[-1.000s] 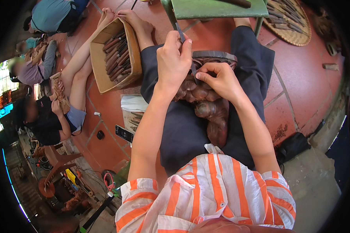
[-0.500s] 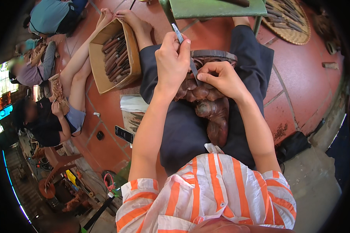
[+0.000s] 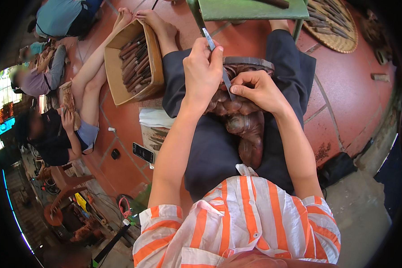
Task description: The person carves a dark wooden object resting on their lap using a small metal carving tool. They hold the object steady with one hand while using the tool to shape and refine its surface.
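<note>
A dark reddish-brown wood carving (image 3: pixel 244 129) with a flat round base and bulging shapes rests across my lap. My left hand (image 3: pixel 203 71) is closed around a narrow, flat metal blade (image 3: pixel 227 82), a chisel or scraper; I cannot tell which. The blade's upper end sticks out above the fist, and its lower end slants down to the carving. My right hand (image 3: pixel 259 91) pinches near that lower end with thumb and fingertips, close over the carved surface. Both hands and the blade hide part of the carving.
Left of my knee stands a cardboard box (image 3: pixel 116 91) of wooden-handled tools. A phone (image 3: pixel 143 153) and white cloth (image 3: pixel 155 118) lie nearby. Ahead are a green stool (image 3: pixel 250 11) and a woven tray (image 3: pixel 344 44) of tools. A co-worker (image 3: pixel 53 134) sits at left holding a carving.
My hands and the blade keep nearly the same pose, with the whole view shifted slightly. At left, the co-worker's hand has changed position on their carving.
</note>
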{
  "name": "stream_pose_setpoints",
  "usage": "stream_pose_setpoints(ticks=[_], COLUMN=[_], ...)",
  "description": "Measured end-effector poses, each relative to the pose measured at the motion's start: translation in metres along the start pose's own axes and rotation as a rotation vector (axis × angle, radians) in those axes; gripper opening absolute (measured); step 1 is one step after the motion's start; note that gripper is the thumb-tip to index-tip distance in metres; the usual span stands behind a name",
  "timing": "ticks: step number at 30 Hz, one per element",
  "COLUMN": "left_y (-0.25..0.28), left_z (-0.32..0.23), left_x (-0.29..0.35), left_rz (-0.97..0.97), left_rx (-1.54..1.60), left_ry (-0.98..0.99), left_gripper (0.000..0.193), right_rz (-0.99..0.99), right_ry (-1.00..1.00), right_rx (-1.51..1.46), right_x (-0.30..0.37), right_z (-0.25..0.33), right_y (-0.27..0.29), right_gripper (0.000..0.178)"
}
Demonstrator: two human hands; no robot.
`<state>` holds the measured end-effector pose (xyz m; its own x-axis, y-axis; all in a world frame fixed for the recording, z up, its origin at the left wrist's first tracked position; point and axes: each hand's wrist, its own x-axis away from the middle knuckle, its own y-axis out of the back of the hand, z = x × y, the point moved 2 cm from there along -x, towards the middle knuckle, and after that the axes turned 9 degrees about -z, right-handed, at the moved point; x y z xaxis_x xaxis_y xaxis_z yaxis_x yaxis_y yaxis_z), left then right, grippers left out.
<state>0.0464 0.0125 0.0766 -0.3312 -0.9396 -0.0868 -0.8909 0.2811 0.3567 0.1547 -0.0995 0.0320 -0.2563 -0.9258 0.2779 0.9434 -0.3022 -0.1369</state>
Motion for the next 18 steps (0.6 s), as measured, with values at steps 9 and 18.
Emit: stream_pose_setpoints(ticks=[9,18], left_y=[0.0,0.005], left_z=[0.004,0.015], left_x=[-0.009,-0.004], left_rz=[-0.036,-0.092], left_rx=[-0.087,-0.097], left_ry=[-0.171,-0.27], left_gripper=[0.008,0.012], right_rz=[-0.147,-0.178], right_ry=[0.152,0.219], right_rx=[0.203,0.305], right_x=[-0.006,-0.008], right_z=[-0.006,-0.005], right_y=[-0.006,-0.009], right_gripper=[0.018,0.02])
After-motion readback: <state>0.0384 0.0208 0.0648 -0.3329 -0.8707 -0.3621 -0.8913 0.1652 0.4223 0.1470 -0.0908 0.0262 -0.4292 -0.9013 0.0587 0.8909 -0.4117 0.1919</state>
